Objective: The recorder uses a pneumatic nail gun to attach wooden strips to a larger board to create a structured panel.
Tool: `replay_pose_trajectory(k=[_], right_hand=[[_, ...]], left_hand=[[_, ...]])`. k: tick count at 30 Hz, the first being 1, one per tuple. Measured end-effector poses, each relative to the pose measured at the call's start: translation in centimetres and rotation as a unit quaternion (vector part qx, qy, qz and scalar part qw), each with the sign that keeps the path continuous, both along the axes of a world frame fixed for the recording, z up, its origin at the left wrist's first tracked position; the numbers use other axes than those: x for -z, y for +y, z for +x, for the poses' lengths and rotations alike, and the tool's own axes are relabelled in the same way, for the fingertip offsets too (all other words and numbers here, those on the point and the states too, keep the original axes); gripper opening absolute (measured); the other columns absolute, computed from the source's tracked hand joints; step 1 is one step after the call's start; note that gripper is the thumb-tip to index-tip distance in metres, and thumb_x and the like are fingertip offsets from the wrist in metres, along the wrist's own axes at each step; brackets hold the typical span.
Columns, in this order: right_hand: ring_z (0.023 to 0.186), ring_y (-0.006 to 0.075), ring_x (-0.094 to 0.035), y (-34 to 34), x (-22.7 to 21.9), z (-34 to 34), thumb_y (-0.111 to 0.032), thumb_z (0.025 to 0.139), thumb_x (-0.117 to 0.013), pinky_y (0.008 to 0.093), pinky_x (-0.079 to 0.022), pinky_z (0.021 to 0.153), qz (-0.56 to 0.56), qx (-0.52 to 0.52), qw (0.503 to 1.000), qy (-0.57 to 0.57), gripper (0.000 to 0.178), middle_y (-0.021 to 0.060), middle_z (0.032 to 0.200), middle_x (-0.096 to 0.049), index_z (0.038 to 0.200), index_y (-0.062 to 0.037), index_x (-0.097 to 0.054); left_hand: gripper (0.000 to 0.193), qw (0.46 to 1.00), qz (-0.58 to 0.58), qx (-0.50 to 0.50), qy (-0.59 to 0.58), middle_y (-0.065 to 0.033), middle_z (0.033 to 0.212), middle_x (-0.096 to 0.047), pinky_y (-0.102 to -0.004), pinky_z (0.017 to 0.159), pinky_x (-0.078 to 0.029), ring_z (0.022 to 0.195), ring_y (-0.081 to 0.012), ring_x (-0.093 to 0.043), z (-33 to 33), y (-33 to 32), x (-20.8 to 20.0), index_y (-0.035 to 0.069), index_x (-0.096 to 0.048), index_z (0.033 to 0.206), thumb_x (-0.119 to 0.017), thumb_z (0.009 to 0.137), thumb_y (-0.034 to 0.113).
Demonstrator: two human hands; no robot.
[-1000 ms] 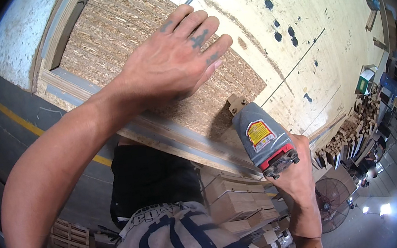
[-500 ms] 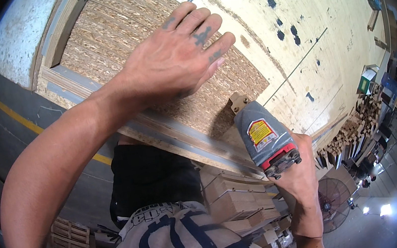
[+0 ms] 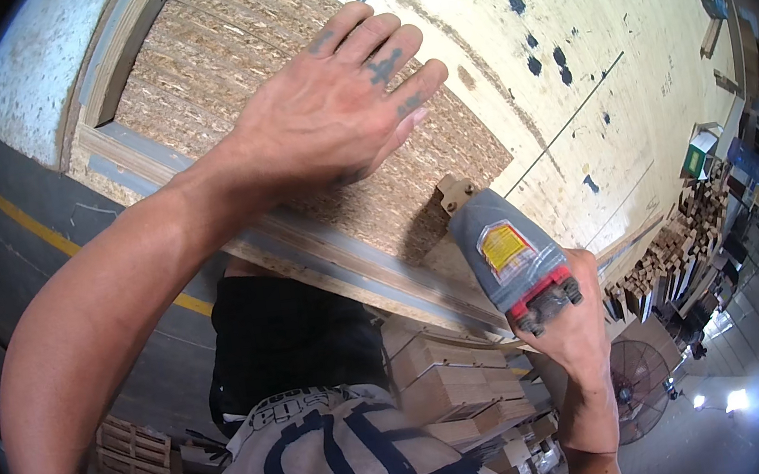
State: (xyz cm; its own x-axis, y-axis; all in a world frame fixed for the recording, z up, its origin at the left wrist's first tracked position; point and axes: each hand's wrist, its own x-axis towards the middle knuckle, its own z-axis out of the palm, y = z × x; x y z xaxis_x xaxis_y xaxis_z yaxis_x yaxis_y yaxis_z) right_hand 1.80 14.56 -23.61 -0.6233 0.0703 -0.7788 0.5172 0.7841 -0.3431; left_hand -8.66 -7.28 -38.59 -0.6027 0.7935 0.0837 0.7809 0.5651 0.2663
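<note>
My left hand (image 3: pixel 323 100) lies palm down over a strip of brown particle board (image 3: pixel 462 135), fingers spread and pointing to the far right. Grey smudges mark its fingers. Lower right, my right hand (image 3: pixel 574 317) is closed on a grey nail gun (image 3: pixel 505 244) with red trim and a yellow label. Most of that grip is hidden behind the tool's body. The gun's brownish nose sits at the near right part of the particle board; whether it touches cannot be made out. A grey-and-wood frame rail (image 3: pixel 362 249) runs along the near edge.
A pale plywood surface (image 3: pixel 593 113) with dark blotches and a drawn line lies beyond the board. Stacked wood strips (image 3: pixel 674 256) stand at right, near a round fan (image 3: pixel 631 386). Stacked boards (image 3: pixel 447 386) sit below the bench, and a wooden pallet (image 3: pixel 135 451) at lower left.
The rear end of the nail gun has shifted slightly right and tilted a little, together with my right hand. My left hand stays practically where it was.
</note>
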Motion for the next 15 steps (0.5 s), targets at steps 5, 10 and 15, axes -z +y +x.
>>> replay_pose_trajectory(k=[5,10,15], right_hand=[[0.085,0.0386,-0.062,0.1,-0.2,1.3,-0.011,0.064,-0.079,0.0418,-0.047,0.085,-0.023,0.005,0.999,0.048,0.034,0.0141,0.088,-0.070,0.096,-0.0031,-0.069],[0.076,0.0382,-0.065,0.5,-0.4,2.0,-0.009,0.064,-0.078,0.0408,-0.050,0.078,-0.028,-0.029,0.996,0.081,0.035,0.0153,0.082,-0.069,0.098,-0.0025,-0.070],[0.070,0.0392,-0.067,0.8,0.7,2.3,-0.005,0.065,-0.077,0.0384,-0.053,0.068,-0.051,-0.034,0.992,0.107,0.034,0.0183,0.078,-0.068,0.098,0.0009,-0.068]], left_hand=[[0.042,1.000,0.008,-0.011,-0.014,-0.0158,0.130,-0.052,-0.0487,0.119,-0.027,0.131,-0.0325,-0.043,-0.2,-0.2,-0.1,0.008,-0.054,0.137,-0.051,0.103,0.032],[0.042,1.000,0.013,-0.001,-0.006,-0.0168,0.130,-0.052,-0.0486,0.118,-0.028,0.131,-0.0330,-0.042,-0.2,-0.2,-0.3,0.008,-0.054,0.137,-0.052,0.103,0.031],[0.041,1.000,0.019,0.002,-0.011,-0.0169,0.132,-0.051,-0.0489,0.118,-0.028,0.132,-0.0335,-0.042,-0.1,-0.1,-0.3,0.008,-0.054,0.137,-0.051,0.103,0.031]])
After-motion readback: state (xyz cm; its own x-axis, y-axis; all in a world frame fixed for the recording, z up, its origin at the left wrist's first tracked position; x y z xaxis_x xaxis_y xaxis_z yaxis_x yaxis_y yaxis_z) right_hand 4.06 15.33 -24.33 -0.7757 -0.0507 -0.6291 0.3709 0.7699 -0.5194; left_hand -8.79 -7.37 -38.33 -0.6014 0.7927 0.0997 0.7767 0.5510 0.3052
